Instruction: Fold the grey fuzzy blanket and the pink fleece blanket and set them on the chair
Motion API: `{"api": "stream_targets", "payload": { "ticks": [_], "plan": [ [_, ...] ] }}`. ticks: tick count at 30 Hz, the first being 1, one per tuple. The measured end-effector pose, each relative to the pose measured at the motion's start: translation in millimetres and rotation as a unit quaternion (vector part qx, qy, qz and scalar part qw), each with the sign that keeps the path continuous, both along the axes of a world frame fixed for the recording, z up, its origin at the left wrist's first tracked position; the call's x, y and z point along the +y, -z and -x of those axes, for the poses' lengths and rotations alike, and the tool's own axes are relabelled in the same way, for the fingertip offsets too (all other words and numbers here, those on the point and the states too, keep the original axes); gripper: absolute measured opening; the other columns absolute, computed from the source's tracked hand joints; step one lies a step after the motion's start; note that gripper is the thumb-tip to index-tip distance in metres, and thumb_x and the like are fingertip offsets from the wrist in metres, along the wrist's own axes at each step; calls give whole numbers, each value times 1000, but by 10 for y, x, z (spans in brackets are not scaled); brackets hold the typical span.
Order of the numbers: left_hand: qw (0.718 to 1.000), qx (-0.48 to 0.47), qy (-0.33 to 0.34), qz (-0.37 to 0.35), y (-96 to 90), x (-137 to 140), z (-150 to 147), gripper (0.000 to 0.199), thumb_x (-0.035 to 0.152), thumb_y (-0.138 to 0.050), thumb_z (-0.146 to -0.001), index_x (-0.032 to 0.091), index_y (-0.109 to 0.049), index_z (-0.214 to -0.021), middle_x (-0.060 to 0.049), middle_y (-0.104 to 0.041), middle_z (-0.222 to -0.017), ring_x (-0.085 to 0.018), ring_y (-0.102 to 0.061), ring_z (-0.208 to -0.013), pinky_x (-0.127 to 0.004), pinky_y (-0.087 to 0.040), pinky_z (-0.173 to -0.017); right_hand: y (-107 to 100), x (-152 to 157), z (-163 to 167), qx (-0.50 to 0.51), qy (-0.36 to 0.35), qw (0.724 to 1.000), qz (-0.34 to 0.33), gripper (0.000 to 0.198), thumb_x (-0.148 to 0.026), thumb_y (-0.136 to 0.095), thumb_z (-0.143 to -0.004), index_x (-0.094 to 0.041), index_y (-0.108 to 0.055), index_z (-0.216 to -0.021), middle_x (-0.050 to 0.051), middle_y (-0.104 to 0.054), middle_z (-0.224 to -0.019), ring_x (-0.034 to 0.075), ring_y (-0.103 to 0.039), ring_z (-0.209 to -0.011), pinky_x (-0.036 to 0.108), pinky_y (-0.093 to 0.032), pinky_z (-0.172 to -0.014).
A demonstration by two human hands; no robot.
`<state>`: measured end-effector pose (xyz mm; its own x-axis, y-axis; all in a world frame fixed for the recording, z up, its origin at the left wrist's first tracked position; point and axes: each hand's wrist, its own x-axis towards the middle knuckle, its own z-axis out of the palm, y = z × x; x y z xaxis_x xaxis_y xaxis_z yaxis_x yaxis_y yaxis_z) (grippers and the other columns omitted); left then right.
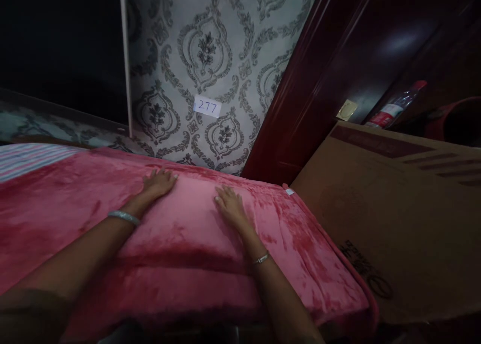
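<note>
A pink plush blanket (195, 219) is spread over the surface in front of me, with darker red patches where the pile lies the other way. My left hand (160, 183) rests flat on it near the far edge, fingers spread. To the right, my right hand (230, 204) also lies palm down on the blanket, its fingers stretched toward the wall. Neither hand grips anything. A fold runs across the blanket nearer to me, below both hands. At the far right corner a small white tag (289, 191) shows.
A large cardboard box (376, 219) stands along the right side, with a plastic bottle (394, 106) behind its top edge. Striped cloth (33, 156) lies at the far left. Behind are a dark screen (63, 48), patterned wallpaper with a paper label (207, 106), and a dark red wooden panel (296, 98).
</note>
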<state>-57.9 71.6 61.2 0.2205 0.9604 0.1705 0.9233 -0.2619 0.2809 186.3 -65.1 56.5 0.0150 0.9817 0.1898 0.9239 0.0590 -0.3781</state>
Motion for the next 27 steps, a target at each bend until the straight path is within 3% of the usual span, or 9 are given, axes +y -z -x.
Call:
{"api": "stream_targets", "payload": {
  "ticks": [2, 4, 7, 10, 15, 18, 22, 27],
  "plan": [
    [997, -21, 77, -10, 5, -184, -93, 63, 44, -18, -99, 17, -44, -150, -10, -34, -162, -26, -28, -150, -49, -25, -123, 85, -155, 165, -5, -95, 995, -32, 45, -34, -38, -105, -27, -49, -147, 8, -36, -160, 25, -27, -150, 54, -23, -120],
    [973, -52, 224, -3, 80, -409, -224, 61, 47, -21, -100, 21, -45, -150, -4, -38, -160, -17, -32, -149, -35, -23, -124, 220, -286, 301, -14, -163, 984, -65, 41, -31, -41, -104, -25, -54, -142, 9, -47, -153, 23, -37, -144, 49, -29, -118],
    [916, -61, 396, 34, 266, -691, -397, 61, 55, -24, -100, 27, -46, -149, -6, -38, -160, -21, -30, -150, -45, -18, -125, 426, -411, 417, -10, -198, 974, -111, 40, -28, -48, -101, -20, -55, -139, 11, -57, -142, 24, -45, -136, 46, -33, -116],
    [898, -25, 436, 41, 398, -737, -450, 60, 58, -27, -100, 31, -41, -151, -7, -36, -161, -24, -25, -152, -55, -8, -124, 546, -460, 450, 6, -179, 976, -126, 40, -26, -48, -101, -19, -53, -140, 12, -55, -144, 23, -41, -139, 48, -29, -119],
    [922, 60, 380, 32, 319, -349, -343, 55, 50, -29, -101, 33, -37, -153, -5, -26, -165, -24, -16, -155, -56, 0, -123, 561, -488, 456, -25, -161, 983, -81, 41, -27, -43, -103, -25, -51, -144, 7, -45, -155, 22, -34, -146, 51, -21, -122],
    [966, 88, 243, 15, 224, -119, -261, 61, 52, -41, -96, 34, -36, -154, -5, -27, -164, -26, -20, -153, -54, -5, -123, 537, -499, 452, -32, -154, 986, -65, 43, -29, -41, -104, -27, -49, -146, 4, -43, -157, 20, -31, -148, 48, -20, -123],
    [996, 77, 43, 15, 193, -17, -166, 67, 54, -29, -96, 19, -40, -153, -17, -33, -161, -40, -25, -149, -69, -15, -115, 511, -508, 449, -19, -152, 987, -49, 44, -31, -40, -104, -30, -47, -147, 1, -41, -158, 18, -29, -149, 46, -17, -124],
    [997, 71, 7, 44, 140, -35, -104, 69, 55, -24, -96, 22, -34, -156, -14, -28, -164, -38, -21, -151, -67, -21, -115, 507, -517, 463, -5, -149, 988, -40, 44, -32, -39, -104, -31, -47, -147, 1, -41, -158, 17, -28, -149, 45, -15, -124]
  ]
}}
